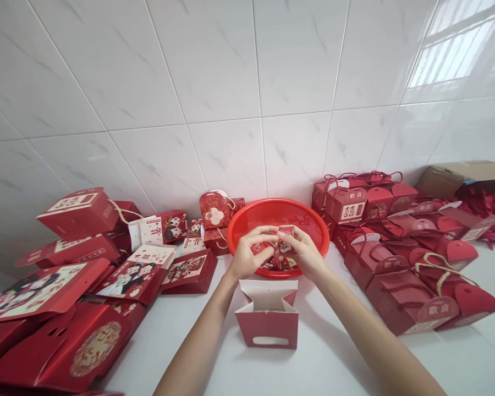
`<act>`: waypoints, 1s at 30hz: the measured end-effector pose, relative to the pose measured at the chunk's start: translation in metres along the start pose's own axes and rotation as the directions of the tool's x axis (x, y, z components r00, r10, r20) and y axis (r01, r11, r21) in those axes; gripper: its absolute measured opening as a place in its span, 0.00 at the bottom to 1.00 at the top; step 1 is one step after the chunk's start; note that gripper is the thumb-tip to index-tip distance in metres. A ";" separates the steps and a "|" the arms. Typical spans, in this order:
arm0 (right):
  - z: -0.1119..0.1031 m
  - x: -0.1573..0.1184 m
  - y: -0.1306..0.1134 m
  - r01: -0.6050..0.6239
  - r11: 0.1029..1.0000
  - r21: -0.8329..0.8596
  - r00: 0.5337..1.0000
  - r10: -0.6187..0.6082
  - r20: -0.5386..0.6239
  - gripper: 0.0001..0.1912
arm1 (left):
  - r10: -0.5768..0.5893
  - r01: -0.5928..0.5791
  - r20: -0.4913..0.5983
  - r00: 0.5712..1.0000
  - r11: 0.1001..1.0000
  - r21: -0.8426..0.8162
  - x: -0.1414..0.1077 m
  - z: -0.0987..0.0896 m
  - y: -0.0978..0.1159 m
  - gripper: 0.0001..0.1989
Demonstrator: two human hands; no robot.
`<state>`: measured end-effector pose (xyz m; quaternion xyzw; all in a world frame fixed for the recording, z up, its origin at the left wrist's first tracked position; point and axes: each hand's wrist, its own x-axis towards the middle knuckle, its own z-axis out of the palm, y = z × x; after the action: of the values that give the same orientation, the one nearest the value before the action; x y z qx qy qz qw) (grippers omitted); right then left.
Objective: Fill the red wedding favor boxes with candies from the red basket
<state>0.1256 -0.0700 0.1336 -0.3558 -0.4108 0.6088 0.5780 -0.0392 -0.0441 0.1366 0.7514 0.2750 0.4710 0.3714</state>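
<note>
Over the near part of a red plastic basket (237, 220), my left hand (249, 252) and my right hand (303, 256) meet at their fingertips. A small red wrapped packet (286, 229) is pinched in my right hand. My left fingers are curled, thumb toward the fingertips; what they grip is too small to make out. Low in the basket, partly hidden by the hands, lie several small red packets (281, 264). Just in front of the basket, between my forearms, an upright red gift box (268, 325) stands with its top open and a pale inside.
Stacked red gift boxes (396, 289) with cord handles line the right side. Flatter printed red boxes (82, 341) pile up on the left. A small patterned box (216, 212) stands left of the basket. A cardboard carton (445, 180) is far right, against the tiled wall (223, 148).
</note>
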 end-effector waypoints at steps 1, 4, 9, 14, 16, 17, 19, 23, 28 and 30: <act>0.000 0.000 0.000 0.022 1.000 -0.011 1.000 -0.023 -0.003 0.20 | 0.001 -0.001 0.017 1.000 1.000 -0.013 0.000 0.000 0.001 0.09; -0.002 -0.002 0.000 0.065 0.997 -0.048 0.998 -0.064 0.022 0.20 | -0.035 0.032 -0.039 0.999 0.997 -0.072 0.000 0.000 0.001 0.11; -0.002 -0.004 -0.001 0.152 0.978 -0.142 0.986 -0.141 0.086 0.19 | -0.145 0.138 -0.085 0.986 0.987 -0.084 0.000 -0.001 0.000 0.17; 0.000 -0.005 -0.001 0.188 0.969 -0.162 0.982 -0.184 0.043 0.20 | -0.128 0.123 -0.066 0.990 0.990 -0.074 -0.001 -0.001 0.005 0.17; 0.001 -0.006 -0.001 0.184 0.970 -0.159 0.983 -0.181 0.036 0.20 | -0.111 0.101 -0.096 0.989 0.990 -0.100 -0.002 0.000 0.006 0.18; 0.001 -0.007 -0.001 0.177 0.972 -0.155 0.984 -0.173 0.040 0.20 | -0.101 0.088 -0.120 0.988 0.990 -0.113 -0.002 0.001 0.006 0.19; 0.002 -0.008 -0.002 0.165 0.976 -0.145 0.986 -0.159 0.051 0.21 | -0.093 0.068 -0.180 0.979 0.988 -0.139 -0.003 0.002 0.006 0.21; 0.003 -0.010 -0.003 0.158 0.978 -0.139 0.987 -0.151 0.064 0.21 | -0.129 0.082 -0.223 0.966 0.975 -0.209 -0.004 0.002 0.006 0.24; 0.003 -0.013 -0.006 0.145 0.973 -0.179 0.988 -0.131 0.087 0.20 | -0.198 0.149 -0.144 0.970 0.944 -0.296 -0.005 0.001 0.011 0.22; 0.003 -0.016 -0.009 0.175 0.961 -0.215 0.983 -0.158 0.096 0.20 | -0.216 0.168 -0.121 0.969 0.932 -0.321 -0.005 0.001 0.015 0.20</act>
<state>0.1280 -0.0866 0.1426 -0.3582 -0.5271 0.5216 0.5673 -0.0398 -0.0565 0.1457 0.6149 0.2984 0.5263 0.5058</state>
